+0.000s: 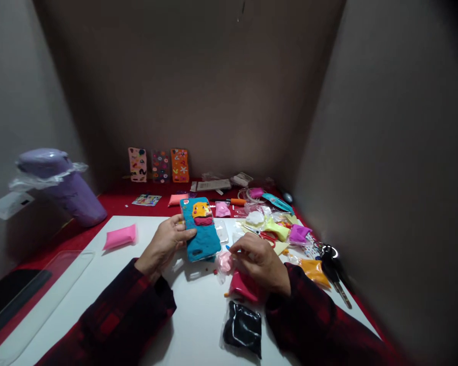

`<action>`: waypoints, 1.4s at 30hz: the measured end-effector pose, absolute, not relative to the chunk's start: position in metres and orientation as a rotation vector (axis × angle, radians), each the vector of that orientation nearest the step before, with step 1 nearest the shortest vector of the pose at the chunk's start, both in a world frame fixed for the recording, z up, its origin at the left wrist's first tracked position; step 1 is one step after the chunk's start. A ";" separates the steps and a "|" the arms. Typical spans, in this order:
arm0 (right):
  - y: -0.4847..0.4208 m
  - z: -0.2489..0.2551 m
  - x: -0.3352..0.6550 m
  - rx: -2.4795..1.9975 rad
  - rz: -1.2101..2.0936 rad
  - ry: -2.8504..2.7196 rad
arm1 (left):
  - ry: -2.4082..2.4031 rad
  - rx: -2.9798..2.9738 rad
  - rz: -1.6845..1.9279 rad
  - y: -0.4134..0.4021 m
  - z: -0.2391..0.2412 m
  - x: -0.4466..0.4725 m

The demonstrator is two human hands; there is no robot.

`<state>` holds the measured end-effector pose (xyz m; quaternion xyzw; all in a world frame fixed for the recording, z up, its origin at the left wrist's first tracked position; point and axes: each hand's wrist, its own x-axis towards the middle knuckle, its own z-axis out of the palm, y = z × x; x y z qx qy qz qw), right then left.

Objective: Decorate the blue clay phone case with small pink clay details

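Observation:
My left hand (pixel 170 239) grips a phone case (pixel 202 241) by its left edge, thumb on the front. The case is coated in teal clay and bears a yellow face with a dark pink patch under it. My right hand (pixel 257 259) is closed in a pinch just right of the case. A small blue bit (pixel 228 247) shows at its fingertips; whether they hold it, I cannot tell. Below that hand are a light pink clay lump (pixel 225 263) in clear wrap and a red-pink clay packet (pixel 244 286). Nearer me is a black clay packet (pixel 242 328).
Red-handled scissors (pixel 267 236), yellow clay (pixel 277 229), an orange packet (pixel 315 272) and keys (pixel 334 264) lie to the right. A pink packet (pixel 120 237) is at left, by a purple bottle (pixel 64 188). Decorated phone cases (pixel 179 165) lean on the back wall.

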<state>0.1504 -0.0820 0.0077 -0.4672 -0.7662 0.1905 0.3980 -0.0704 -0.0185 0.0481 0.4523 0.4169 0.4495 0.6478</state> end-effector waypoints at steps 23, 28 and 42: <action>-0.081 0.018 0.171 -1.322 0.484 -1.621 | 0.936 1.024 0.959 -0.025 0.018 -0.056; -0.081 0.012 0.165 -1.278 0.561 -1.427 | 1.095 1.165 0.905 -0.032 0.013 -0.048; -0.082 0.012 0.160 -1.048 0.924 -1.263 | 1.558 2.204 0.641 -0.052 0.043 -0.053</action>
